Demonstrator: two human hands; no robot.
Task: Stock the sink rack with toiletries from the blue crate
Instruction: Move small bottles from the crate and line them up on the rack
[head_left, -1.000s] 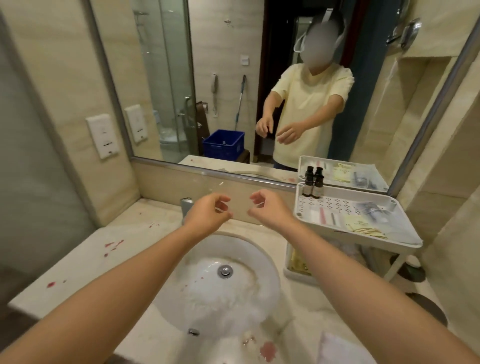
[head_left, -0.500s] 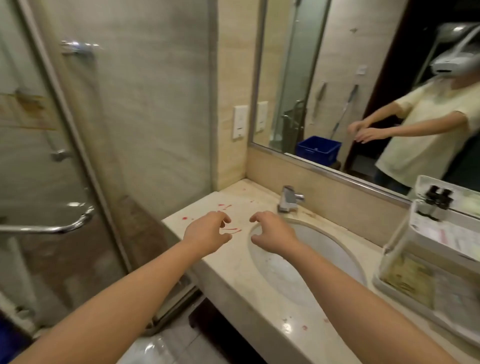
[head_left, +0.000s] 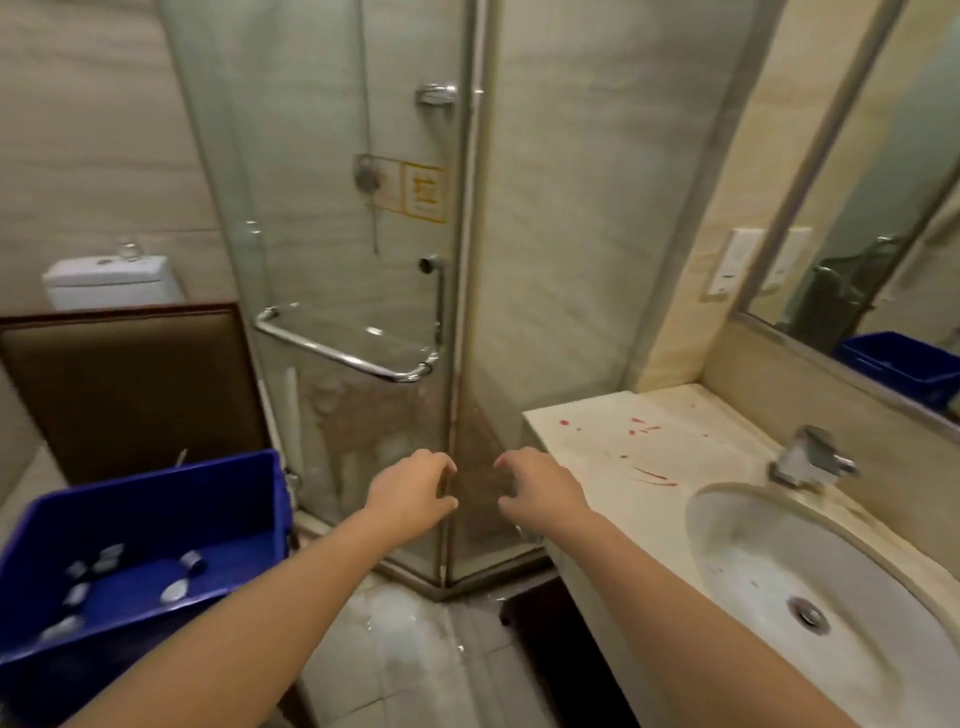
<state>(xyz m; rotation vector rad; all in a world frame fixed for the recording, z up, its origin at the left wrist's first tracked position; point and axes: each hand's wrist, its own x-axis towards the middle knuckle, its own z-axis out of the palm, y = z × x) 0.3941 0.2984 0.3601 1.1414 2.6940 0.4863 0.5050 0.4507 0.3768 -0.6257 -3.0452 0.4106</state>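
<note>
Your left hand (head_left: 410, 491) and right hand (head_left: 540, 491) float side by side in mid-air, near each other but apart, in front of the corner post of the glass shower enclosure (head_left: 363, 234). Both are empty, fingers loosely curled with thumb and fingertips parted, gripping nothing.

The blue crate (head_left: 156, 525) sits low to your left, its rim near your left forearm. Small toiletries (head_left: 182, 577) lie scattered on its floor: pale, blurred pieces, some cap-like; what each one is you cannot tell. A brown padded panel (head_left: 130, 384) stands behind the crate, and a white toilet cistern (head_left: 111, 280) shows above that.

The shower door carries a chrome towel bar (head_left: 353, 353) and a yellow notice sticker (head_left: 415, 192), text unreadable. Walls are pale, veined stone tile.

To your right, the marble counter (head_left: 597, 447) runs along the wall. Its surface bears red spots and streaks (head_left: 644, 457), clustered between the near corner and the basin. The oval white sink (head_left: 821, 592) is sunk into the counter, metal drain at its bottom, a square chrome faucet (head_left: 810, 460) on the rim behind it. A mirror (head_left: 883, 234) hangs above the counter and reflects a blue crate. A white switch plate (head_left: 732, 260) is on the wall just left of the mirror frame.

The floor tile (head_left: 405, 639) below your hands is pale and glossy.
</note>
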